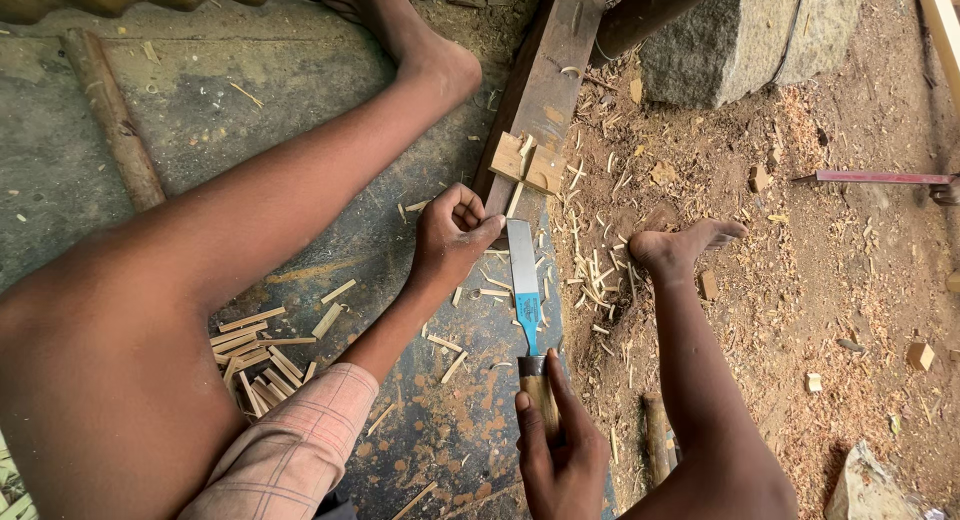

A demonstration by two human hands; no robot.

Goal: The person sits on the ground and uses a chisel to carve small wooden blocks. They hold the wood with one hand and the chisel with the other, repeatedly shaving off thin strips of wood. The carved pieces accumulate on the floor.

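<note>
My right hand (560,450) grips the wooden handle of a broad flat knife (523,270), whose blade points away from me and carries a blue label. My left hand (455,230) is curled beside the blade's tip, its fingertips pinching a thin pale wood strip (516,198). That strip leans against two small wood blocks (527,164) resting on a dark plank (548,75). My bare legs lie on either side, and my right foot (680,248) is just right of the blade.
A pile of split wood sticks (255,360) lies by my left thigh. A wooden pole (112,120) lies at the left, a grey stone block (740,30) stands at the back, and a red-handled tool (870,178) lies at the right. Chips and shavings litter the dirt.
</note>
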